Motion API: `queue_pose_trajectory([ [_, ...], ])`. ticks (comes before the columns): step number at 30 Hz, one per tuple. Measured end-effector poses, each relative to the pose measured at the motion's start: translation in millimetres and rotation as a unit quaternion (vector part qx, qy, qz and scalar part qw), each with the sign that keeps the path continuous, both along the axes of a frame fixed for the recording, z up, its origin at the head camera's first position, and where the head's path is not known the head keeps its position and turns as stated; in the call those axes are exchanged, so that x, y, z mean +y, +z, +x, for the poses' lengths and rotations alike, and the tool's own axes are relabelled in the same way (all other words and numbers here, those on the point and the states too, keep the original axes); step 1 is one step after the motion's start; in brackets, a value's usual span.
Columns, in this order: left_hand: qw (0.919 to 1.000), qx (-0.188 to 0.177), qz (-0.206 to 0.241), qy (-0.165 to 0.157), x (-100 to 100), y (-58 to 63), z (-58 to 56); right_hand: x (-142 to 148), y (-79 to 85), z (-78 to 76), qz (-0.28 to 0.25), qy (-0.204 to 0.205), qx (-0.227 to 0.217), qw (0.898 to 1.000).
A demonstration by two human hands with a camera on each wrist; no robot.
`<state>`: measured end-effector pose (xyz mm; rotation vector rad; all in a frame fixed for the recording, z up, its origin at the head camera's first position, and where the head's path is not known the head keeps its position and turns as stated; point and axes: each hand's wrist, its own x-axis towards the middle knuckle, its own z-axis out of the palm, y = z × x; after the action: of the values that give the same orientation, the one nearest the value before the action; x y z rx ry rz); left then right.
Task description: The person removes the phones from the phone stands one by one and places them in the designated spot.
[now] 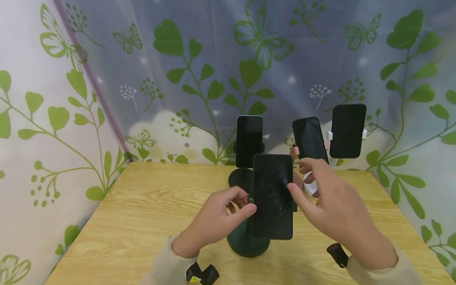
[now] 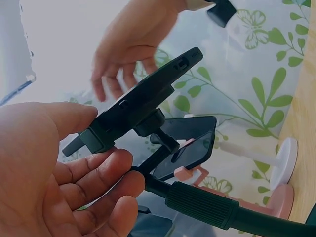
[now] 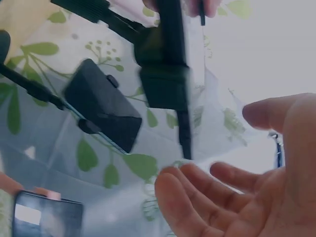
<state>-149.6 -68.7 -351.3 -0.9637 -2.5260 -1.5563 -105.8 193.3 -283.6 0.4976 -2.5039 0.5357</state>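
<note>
A large black phone stands upright in the clamp of a dark green phone stand. At its left side my left hand pinches the stand's clamp between thumb and fingers, as the left wrist view shows. My right hand hovers by the phone's right side, its fingers spread and loosely bent. In the right wrist view a gap shows between that hand and the phone's edge, and nothing is in its palm.
Behind stand a phone on a black stand, one on a pink stand and one on a white stand. All share a wooden table. A leaf-patterned curtain hangs at the table's far edge.
</note>
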Motion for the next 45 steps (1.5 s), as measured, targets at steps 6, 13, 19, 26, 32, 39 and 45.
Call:
queue_pose_trajectory([
  [6, 1.0, -0.002, 0.002, -0.007, -1, 0.1, 0.8, -15, 16.0, 0.9, 0.019, 0.003, 0.055, 0.998],
  [13, 0.9998, 0.001, 0.005, -0.018, -1, 1.7, 2.0, -31, 25.8, 1.0, 0.066, 0.009, 0.071, 0.995],
  [19, 0.9999, 0.0, -0.006, -0.015, -3, 3.5, 2.4, -42, 30.0, -6.4, 0.092, 0.0, 0.004, 0.996],
  [26, 0.9998, 0.001, -0.012, -0.016, -3, 3.3, 0.5, -52, 30.5, -15.5, 0.155, -0.011, -0.084, 0.984],
  [32, 0.9997, -0.007, -0.012, -0.019, -2, 1.0, 1.1, -58, 27.2, -20.0, 0.181, -0.008, -0.101, 0.978],
  [39, 0.9997, -0.013, -0.013, -0.015, -2, -1.0, 1.4, -62, 24.1, -27.4, 0.182, -0.019, -0.077, 0.98],
  [45, 0.9999, -0.005, -0.008, -0.005, -1, 0.4, 2.7, -66, 19.8, -32.2, 0.188, -0.024, 0.001, 0.982],
])
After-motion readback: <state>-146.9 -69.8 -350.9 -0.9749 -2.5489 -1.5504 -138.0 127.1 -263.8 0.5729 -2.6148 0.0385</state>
